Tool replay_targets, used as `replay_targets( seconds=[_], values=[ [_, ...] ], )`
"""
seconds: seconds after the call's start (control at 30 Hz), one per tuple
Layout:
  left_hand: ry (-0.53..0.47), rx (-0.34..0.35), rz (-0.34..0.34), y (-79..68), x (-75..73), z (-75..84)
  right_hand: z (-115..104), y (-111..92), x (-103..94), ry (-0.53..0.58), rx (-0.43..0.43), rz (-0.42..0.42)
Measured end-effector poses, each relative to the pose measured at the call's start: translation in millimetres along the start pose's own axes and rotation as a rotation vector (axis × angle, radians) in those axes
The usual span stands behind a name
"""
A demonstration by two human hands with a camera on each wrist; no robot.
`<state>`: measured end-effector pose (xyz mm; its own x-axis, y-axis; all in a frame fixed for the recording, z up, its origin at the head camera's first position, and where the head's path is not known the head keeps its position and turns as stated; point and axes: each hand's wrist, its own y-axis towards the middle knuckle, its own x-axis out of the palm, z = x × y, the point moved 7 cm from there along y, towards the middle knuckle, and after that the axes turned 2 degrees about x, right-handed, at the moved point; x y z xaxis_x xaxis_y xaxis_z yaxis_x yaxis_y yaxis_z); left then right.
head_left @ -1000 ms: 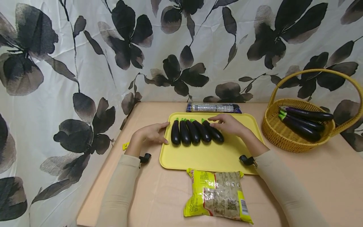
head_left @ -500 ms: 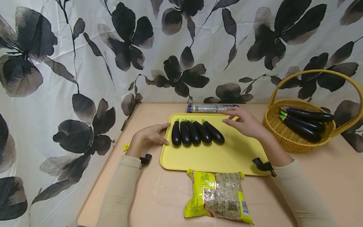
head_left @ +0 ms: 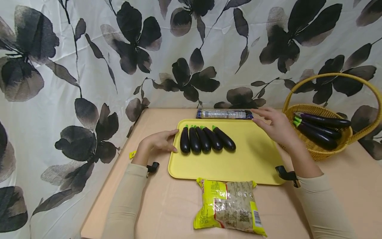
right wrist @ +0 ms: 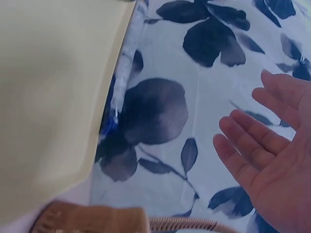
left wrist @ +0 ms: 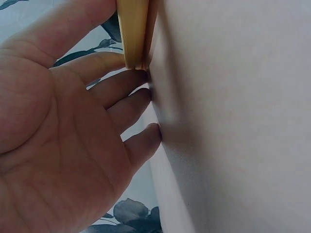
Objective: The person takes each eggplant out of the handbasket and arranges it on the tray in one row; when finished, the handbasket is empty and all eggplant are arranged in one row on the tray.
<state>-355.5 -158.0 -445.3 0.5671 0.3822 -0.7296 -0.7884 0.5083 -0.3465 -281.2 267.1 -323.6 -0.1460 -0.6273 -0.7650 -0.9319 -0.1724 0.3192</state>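
Right hand has moved right, from the eggplants toward the basket, fingers apart and empty, so we judge the row of five released, far-left on the tray, whose left edge our left hand touches, fingers spread.

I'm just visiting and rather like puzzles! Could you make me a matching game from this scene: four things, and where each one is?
1. tray
2. basket
3. bag
4. left hand

A. at the tray's left edge
B. under five eggplants
C. on the table, at the tray's near side, with printed packaging
D. right of the tray, with an arched handle

Pairs: 1-B, 2-D, 3-C, 4-A
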Motion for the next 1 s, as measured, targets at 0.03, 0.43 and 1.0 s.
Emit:
replay_targets(
  seconds=[0.03,0.43,1.0],
  values=[
    [0.001,0.005,-0.001,0.0,0.0,0.4,2.7,-1.0,-2.2,-0.009,0.006,0.003],
    [-0.008,0.066,-0.011,2.3,-2.3,2.9,19.2,-6.1,-22.9,-0.019,0.018,-0.015],
    [-0.020,0.045,-0.008,1.4,-2.6,2.8,72.3,-19.6,-54.6,-0.040,0.180,0.074]
  ],
)
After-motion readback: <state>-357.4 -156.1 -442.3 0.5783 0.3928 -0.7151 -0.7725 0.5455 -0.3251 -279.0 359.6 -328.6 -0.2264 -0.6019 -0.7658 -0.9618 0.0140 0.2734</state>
